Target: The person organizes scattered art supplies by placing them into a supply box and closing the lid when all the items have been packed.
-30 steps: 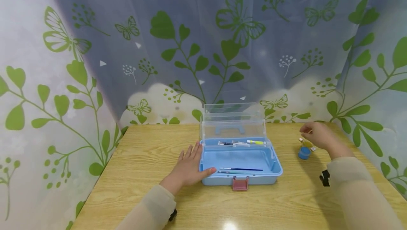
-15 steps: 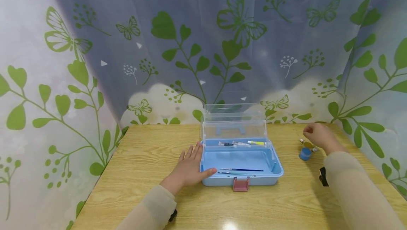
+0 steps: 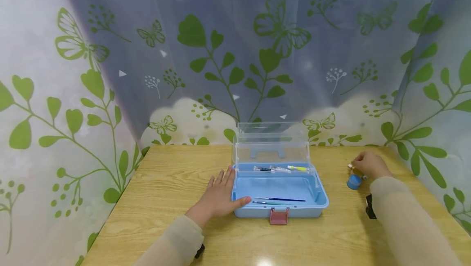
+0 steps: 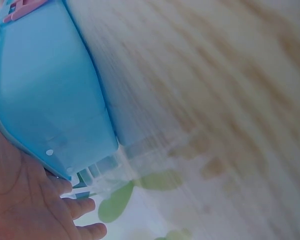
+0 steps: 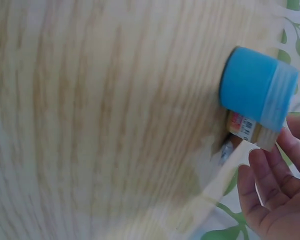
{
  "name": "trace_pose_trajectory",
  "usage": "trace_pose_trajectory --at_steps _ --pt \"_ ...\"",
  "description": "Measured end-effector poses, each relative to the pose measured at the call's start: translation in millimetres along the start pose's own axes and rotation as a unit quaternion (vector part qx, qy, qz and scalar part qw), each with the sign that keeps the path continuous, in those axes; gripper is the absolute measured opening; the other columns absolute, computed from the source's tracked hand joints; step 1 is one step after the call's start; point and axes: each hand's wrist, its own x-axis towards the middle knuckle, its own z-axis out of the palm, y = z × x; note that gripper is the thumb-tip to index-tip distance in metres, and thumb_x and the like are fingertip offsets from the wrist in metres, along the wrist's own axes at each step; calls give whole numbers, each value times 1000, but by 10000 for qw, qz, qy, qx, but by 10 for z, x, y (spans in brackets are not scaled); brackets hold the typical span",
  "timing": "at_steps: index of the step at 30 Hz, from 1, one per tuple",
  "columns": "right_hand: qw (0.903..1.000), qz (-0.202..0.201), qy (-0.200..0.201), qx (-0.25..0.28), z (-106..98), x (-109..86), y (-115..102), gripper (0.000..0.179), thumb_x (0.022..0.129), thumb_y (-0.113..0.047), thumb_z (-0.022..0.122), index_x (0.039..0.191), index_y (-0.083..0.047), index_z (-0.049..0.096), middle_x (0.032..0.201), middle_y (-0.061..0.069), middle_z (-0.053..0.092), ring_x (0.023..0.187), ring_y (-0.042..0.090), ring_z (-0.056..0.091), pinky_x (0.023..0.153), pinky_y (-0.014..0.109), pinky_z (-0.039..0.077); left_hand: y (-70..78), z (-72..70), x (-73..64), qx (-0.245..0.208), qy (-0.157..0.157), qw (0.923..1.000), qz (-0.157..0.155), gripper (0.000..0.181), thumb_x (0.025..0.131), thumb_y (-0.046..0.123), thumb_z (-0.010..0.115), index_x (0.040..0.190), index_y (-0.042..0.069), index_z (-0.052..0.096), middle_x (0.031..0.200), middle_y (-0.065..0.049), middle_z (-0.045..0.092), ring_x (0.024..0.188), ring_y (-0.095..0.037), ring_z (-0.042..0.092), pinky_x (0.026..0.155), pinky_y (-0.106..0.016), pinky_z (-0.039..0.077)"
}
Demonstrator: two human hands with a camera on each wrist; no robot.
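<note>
My left hand rests with spread, straight fingers along the left rim of a pale blue plastic box, the thumb over its front edge. In the left wrist view the palm lies against the box's wall. My right hand hovers just behind a blue paint jar and a yellow paint jar. In the right wrist view the loosely bent fingers come close to the lid of the yellow jar, partly hidden by the blue jar; contact is unclear.
The box's clear lid stands raised at the back. Several paint tubes lie along the box's rear, and two paintbrushes near its front. A pink latch hangs down in front. A patterned curtain backs the wooden table.
My right hand has come slightly lower and closer to the jars. The left hand stays on the box's rim, and the head view has tilted a little.
</note>
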Motion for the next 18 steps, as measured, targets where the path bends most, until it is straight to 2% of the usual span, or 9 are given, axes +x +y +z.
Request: trace_pose_trajectory --at_steps 5,10,18 --pt "9997 198 79 -87 55 11 -7 31 100 -20 55 98 9 64 75 9 61 70 25 53 63 38 44 -1 -1 -11 4 4 10000 -10 109 88 85 30 161 8 3 167 -7 -4 152 -37 7 119 -59 9" --pt "9990 364 118 -214 94 38 -34 30 99 -21 55 95 8 64 77 10 63 70 25 54 65 40 46 -2 -10 -12 3 14 10000 -5 108 89 83 32 162 8 3 167 -7 -4 152 -37 7 119 -59 8" --pt "9980 500 -64 -382 163 98 5 30 96 -22 51 73 -6 59 64 4 51 61 21 48 60 37 41 -12 2 -13 -17 -28 10000 30 109 88 85 29 161 8 2 167 -7 -5 152 -38 7 119 -59 8"
